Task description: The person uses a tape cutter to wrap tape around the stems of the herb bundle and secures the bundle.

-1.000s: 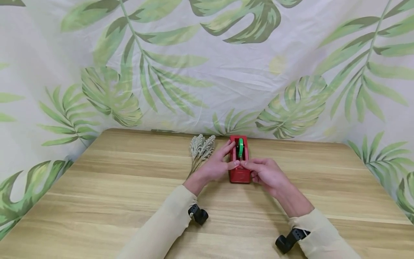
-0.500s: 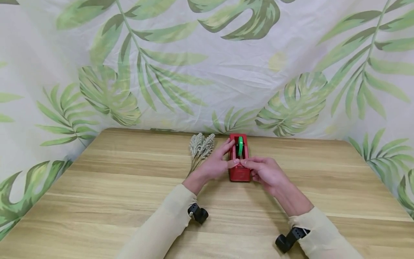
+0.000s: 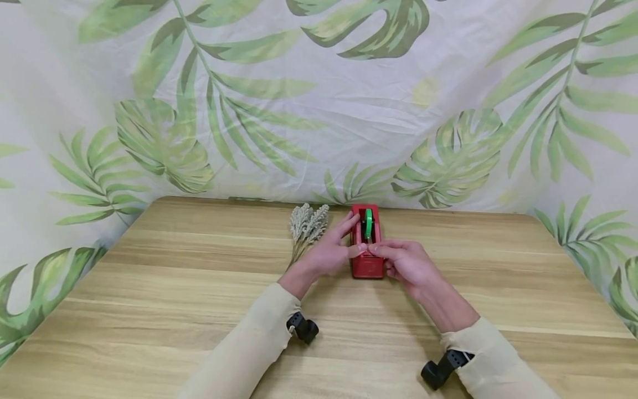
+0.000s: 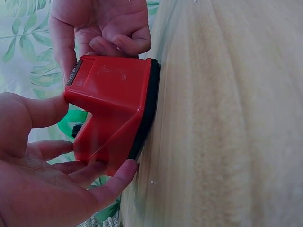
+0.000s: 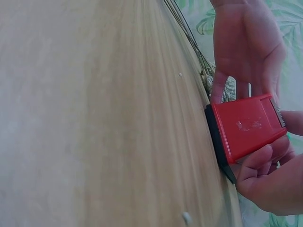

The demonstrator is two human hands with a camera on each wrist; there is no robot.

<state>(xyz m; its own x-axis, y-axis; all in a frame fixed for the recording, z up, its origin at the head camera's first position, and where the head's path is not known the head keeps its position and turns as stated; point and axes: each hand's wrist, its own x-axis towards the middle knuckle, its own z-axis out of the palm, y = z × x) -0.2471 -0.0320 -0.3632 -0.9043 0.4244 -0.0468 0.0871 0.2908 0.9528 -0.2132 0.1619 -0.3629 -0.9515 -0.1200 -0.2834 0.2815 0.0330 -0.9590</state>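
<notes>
A red tape dispenser (image 3: 368,269) with a black base stands near the table's back edge. Its roll of tape with a green core (image 3: 368,223) sits upright in the slot. My left hand (image 3: 329,252) holds the dispenser's left side, fingers spread along it and thumb at the top by the toothed cutter (image 4: 74,72). From the right, my right hand (image 3: 412,267) reaches to the cutter, thumb and forefinger pinched together at the tape's end, the other fingers curled by the dispenser's side. The tape between those fingertips is too small to make out.
A bunch of dried pale flower stems (image 3: 308,224) lies just left of the dispenser, partly behind my left wrist. The wooden table (image 3: 199,288) ends at a leaf-print cloth (image 3: 279,122). A tiny white bit (image 5: 186,217) lies on the table.
Both hands keep their hold at the dispenser. The whole head view shifts slightly, with the scene sliding a little up and left.
</notes>
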